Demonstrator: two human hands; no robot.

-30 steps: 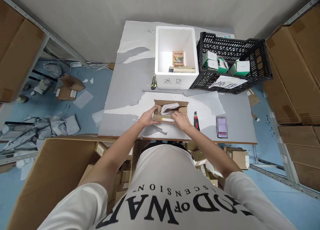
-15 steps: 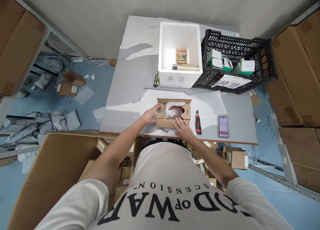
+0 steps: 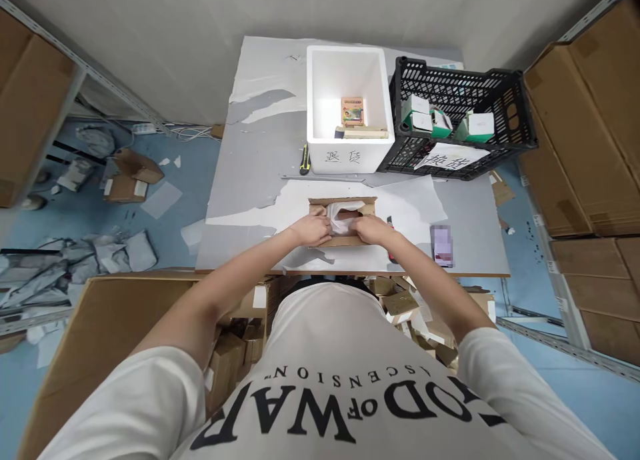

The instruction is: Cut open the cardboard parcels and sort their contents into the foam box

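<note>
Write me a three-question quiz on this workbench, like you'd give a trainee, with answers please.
1. True or false: the white foam box stands left of the black crate.
2. Which item lies by the foam box's left front corner?
A) red-and-black cutter
B) yellow-and-black cutter
C) green-and-white carton
3. Where are the left hand and right hand?

Key:
1. True.
2. B.
3. At opposite ends of the small open cardboard box, with white wrapping between them.
</note>
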